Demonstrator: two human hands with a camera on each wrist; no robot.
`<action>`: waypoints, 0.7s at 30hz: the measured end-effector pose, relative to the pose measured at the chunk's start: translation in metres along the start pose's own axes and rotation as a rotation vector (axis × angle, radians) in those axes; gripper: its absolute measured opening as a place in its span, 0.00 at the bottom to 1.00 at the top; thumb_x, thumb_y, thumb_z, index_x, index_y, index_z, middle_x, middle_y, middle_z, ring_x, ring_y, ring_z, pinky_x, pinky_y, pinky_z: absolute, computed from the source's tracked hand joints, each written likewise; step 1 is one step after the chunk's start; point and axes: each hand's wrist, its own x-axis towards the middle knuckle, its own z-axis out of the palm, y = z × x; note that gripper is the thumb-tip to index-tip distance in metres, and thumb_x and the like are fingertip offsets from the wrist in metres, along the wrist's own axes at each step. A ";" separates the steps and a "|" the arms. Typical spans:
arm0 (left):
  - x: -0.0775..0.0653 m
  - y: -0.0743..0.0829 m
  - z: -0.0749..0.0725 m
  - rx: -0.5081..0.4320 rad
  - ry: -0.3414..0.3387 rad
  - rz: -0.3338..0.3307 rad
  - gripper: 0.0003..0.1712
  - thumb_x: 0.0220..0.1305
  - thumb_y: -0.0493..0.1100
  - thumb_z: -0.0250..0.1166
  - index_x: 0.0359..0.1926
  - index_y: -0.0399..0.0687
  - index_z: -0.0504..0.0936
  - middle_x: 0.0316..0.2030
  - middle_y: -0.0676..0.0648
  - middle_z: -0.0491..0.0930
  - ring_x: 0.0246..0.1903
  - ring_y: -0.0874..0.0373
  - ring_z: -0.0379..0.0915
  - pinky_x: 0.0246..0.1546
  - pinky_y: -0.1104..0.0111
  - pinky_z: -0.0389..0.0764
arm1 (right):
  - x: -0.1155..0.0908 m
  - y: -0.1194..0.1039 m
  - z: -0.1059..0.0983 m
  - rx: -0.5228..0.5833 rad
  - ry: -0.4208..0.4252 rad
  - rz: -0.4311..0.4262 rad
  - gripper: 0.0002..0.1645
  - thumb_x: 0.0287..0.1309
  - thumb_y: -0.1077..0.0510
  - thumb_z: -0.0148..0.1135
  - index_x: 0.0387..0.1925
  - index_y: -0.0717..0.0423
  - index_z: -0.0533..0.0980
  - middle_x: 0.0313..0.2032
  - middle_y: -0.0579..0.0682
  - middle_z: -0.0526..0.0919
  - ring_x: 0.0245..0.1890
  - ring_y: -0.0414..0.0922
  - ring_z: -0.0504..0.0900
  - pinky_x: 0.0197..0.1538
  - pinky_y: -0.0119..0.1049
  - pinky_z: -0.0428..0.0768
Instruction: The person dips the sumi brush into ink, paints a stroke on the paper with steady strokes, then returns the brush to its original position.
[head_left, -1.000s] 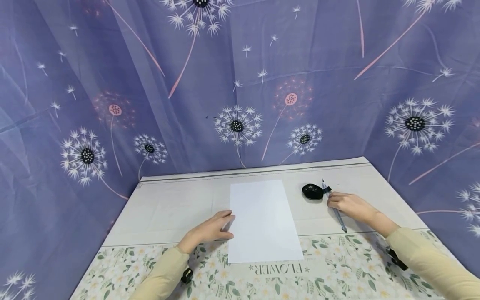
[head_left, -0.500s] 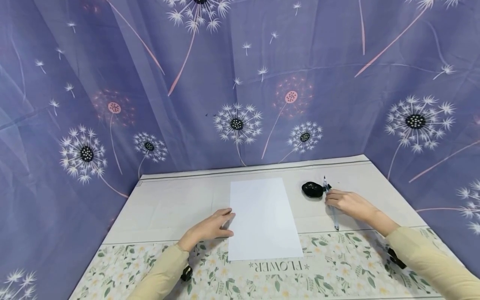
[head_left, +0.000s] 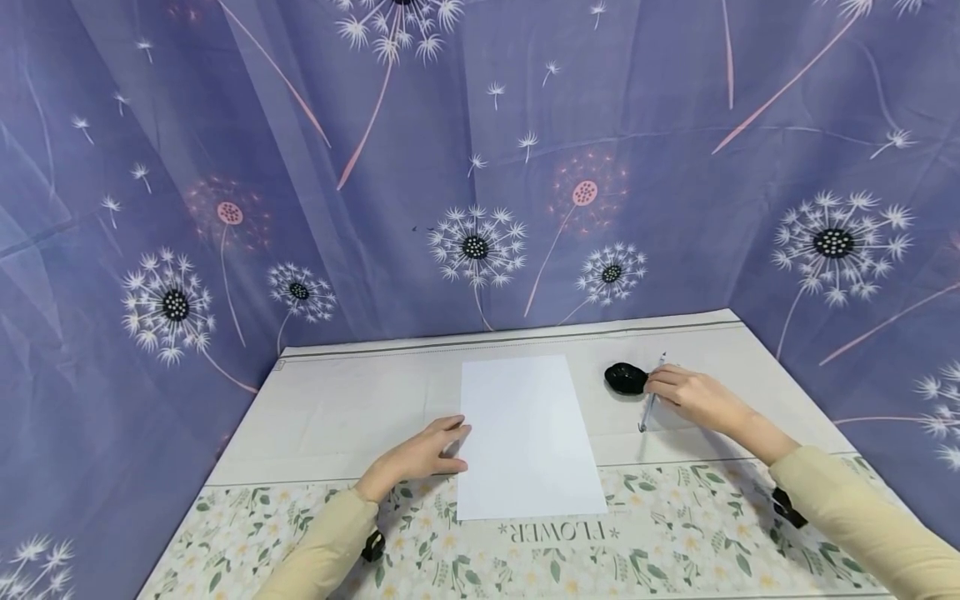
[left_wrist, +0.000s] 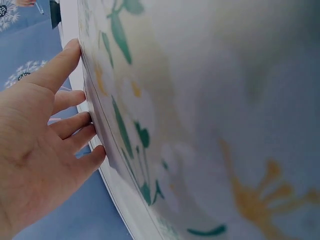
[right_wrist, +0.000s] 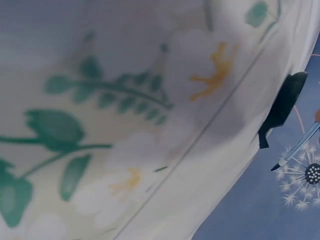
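Note:
In the head view my right hand (head_left: 697, 400) pinches a slim brush pen (head_left: 649, 410) with a bluish barrel between thumb and fingers. Its near end is raised off the table and tilts left. The right wrist view shows the brush pen's (right_wrist: 300, 145) dark pointed tip. Just left of those fingertips sits a glossy black oval dish (head_left: 625, 379), its small side tab hidden behind them. My left hand (head_left: 422, 452) rests with fingers spread at the left edge of a blank white sheet of paper (head_left: 525, 442). In the left wrist view those fingers (left_wrist: 70, 102) reach down to the surface.
A pale table cover (head_left: 360, 417) has a flowered front band with upside-down "FLOWER" lettering. Purple curtains (head_left: 390, 250) printed with dandelions hang behind and at both sides. Dark bands (head_left: 789, 507) sit at the wrists.
My right hand has moved slightly left, and the brush pen has come up off the table, its near end swinging left and upward. The left hand, paper and dish have stayed put.

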 end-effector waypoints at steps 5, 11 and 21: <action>0.001 -0.002 0.001 -0.002 0.002 -0.002 0.41 0.66 0.54 0.62 0.72 0.40 0.60 0.74 0.35 0.50 0.73 0.40 0.47 0.67 0.53 0.66 | 0.007 -0.001 -0.005 0.024 0.028 0.052 0.13 0.68 0.60 0.53 0.36 0.62 0.82 0.34 0.53 0.84 0.36 0.49 0.83 0.43 0.46 0.81; 0.002 -0.002 0.001 0.008 0.006 0.001 0.41 0.66 0.54 0.62 0.72 0.39 0.60 0.74 0.35 0.51 0.73 0.40 0.48 0.68 0.52 0.65 | 0.016 0.001 -0.007 0.006 0.096 0.080 0.15 0.66 0.59 0.51 0.36 0.62 0.82 0.33 0.53 0.84 0.33 0.48 0.83 0.35 0.40 0.82; 0.002 -0.001 0.001 0.003 0.001 -0.003 0.41 0.66 0.53 0.62 0.72 0.37 0.60 0.74 0.35 0.51 0.73 0.39 0.48 0.68 0.51 0.64 | 0.032 0.005 -0.011 0.056 0.169 0.154 0.19 0.71 0.51 0.51 0.36 0.60 0.82 0.34 0.51 0.85 0.34 0.47 0.83 0.36 0.39 0.81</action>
